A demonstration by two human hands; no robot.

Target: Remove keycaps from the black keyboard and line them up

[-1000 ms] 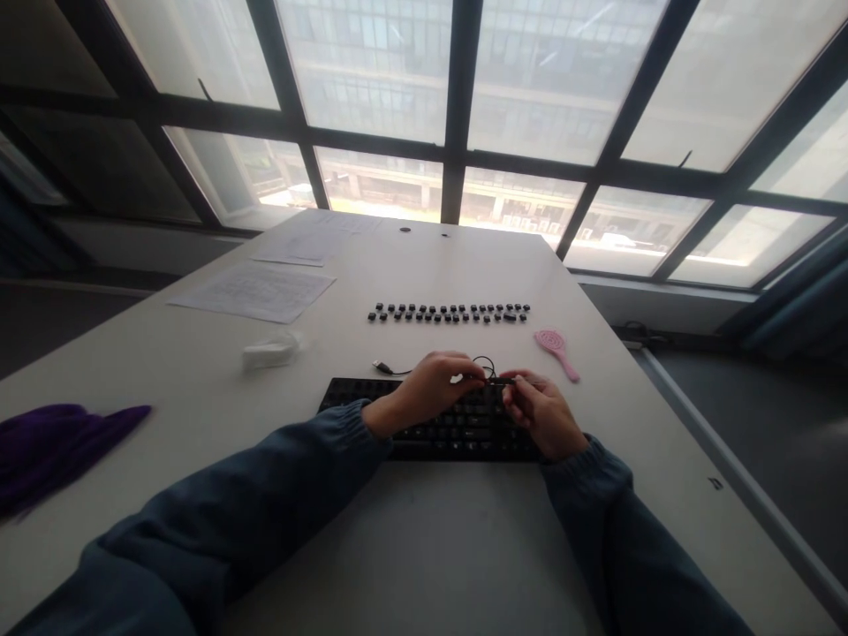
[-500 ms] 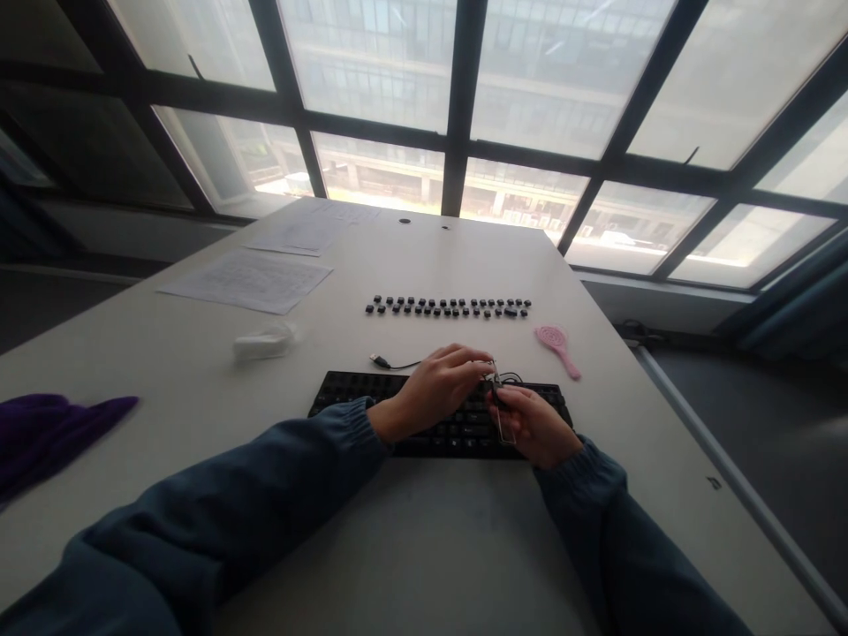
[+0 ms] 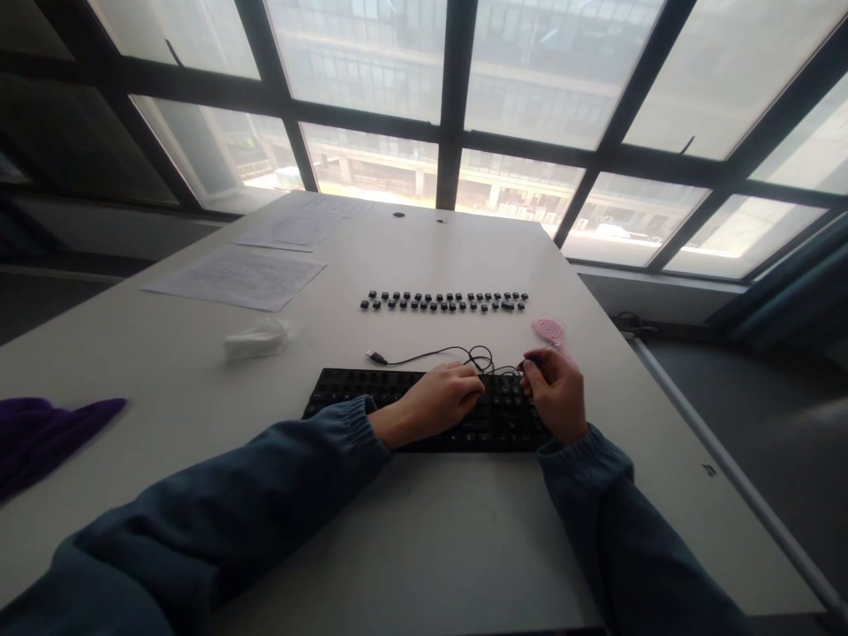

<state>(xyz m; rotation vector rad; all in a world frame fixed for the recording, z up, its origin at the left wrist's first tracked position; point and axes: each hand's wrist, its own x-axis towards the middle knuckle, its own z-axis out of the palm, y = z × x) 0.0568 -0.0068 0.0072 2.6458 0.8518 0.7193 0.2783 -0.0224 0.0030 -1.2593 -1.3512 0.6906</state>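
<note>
Keyboard [image 3: 494,426] lies toward table's [image 3: 411,539] near edge, partly covered. Our left hand [image 3: 441,397] curls over it, grip hidden; our right hand [image 3: 556,393] pinches a small dark object [image 3: 523,363] we cannot identify.

Keyboard [image 3: 500,426]: black plastic, mostly matt. Loose keycaps [image 3: 452,306]: black plastic. Lead: thin, smooth black sheathing; USB plug [image 3: 376,357] with bare metal tip and black plastic body. Hairbrush [image 3: 548,330]: pink plastic. Crumpled bag [image 3: 268,334]: thin, translucent plastic film. Sheets [image 3: 235,278]: plain matt paper. Cloth [image 3: 46,433]: purple textile, soft, matt. Sleeves [image 3: 265,486]: blue woven fabric, matt, gathered cuffs. Counter [image 3: 411,539]: smooth white top, faint sheen. Windows [image 3: 549,75]: glass, hazy; frames dark, matt. Curtain [image 3: 795,296]: blue cloth, folded.
</note>
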